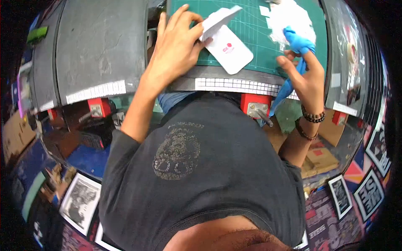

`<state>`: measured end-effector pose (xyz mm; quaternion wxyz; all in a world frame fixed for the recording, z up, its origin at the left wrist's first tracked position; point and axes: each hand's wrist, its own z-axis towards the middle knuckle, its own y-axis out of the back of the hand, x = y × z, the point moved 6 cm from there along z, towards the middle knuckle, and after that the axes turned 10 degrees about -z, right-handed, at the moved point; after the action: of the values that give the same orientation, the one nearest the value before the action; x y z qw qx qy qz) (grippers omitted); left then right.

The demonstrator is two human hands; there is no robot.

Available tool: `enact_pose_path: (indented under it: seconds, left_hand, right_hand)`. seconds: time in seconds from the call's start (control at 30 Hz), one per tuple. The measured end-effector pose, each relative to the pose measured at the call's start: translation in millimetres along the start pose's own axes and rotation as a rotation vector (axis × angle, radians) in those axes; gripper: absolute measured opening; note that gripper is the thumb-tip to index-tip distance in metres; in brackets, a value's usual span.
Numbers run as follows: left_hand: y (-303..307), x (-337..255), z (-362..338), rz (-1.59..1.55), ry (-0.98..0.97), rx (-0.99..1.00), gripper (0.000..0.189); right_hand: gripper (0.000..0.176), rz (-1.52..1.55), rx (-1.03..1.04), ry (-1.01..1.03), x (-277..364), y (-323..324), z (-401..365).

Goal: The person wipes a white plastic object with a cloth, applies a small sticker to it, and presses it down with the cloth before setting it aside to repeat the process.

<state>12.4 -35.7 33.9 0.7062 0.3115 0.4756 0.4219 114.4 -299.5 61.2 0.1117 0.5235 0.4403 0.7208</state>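
My left hand point(176, 46) is closed at the left side of a white sheet or flap point(220, 20), gripping it between thumb and fingers. The flap stands tilted up over a flat white panel point(230, 50) with rounded corners and a small red print. This panel lies at an angle over the front edge of the green cutting mat point(257, 37); whether the flap joins it is hidden. My right hand point(307, 75) holds a bunched blue cloth point(299, 44), one end hanging over the table edge. Beyond it sits a crumpled white heap point(291, 19).
Grey table panels point(102, 46) flank the mat, with white grid strips point(234, 85) along the front. Red brackets point(255, 105) with protruding metal rods sit below the edge. A roll of tape point(351, 53) lies at right. Framed prints point(81, 203) and cardboard point(320, 161) are lower down.
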Motion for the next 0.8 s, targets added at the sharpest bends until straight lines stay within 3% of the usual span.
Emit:
enact_pose_path:
  seconds: [0.07, 0.13, 0.33, 0.4, 0.47, 0.53, 0.7, 0.8]
  left_hand:
    - [3, 9, 15, -0.082, 0.035, 0.194, 0.043]
    - [3, 16, 25, -0.242, -0.027, 0.098, 0.03]
    - [6, 17, 24, -0.142, -0.036, 0.025, 0.033]
    - [27, 20, 14, -0.291, 0.169, 0.006, 0.038]
    - [37, 25, -1, -0.255, 0.208, 0.016, 0.041]
    - [45, 34, -22, -0.208, 0.272, -0.154, 0.04]
    - [49, 22, -38, -0.342, 0.331, -0.093, 0.026]
    - [35, 14, -46, -0.306, 0.164, -0.128, 0.025]
  right_hand:
    - [0.043, 0.043, -0.038, 0.08, 3, -4, 3]
    - [0.04, 0.087, -0.087, 0.142, 3, -5, 4]
    - [0.032, 0.112, -0.128, 0.157, 11, -12, 4]
    - [0.026, 0.096, -0.124, 0.204, 17, -10, 0]
    - [0.021, -0.01, -0.081, 0.175, 10, -10, -5]
    - [0.022, 0.015, -0.112, 0.242, 5, -14, -11]
    - [0.023, 0.199, -0.184, 0.023, -6, -30, -18]
    - [0.027, 0.189, -0.191, 0.062, 0, -37, -15]
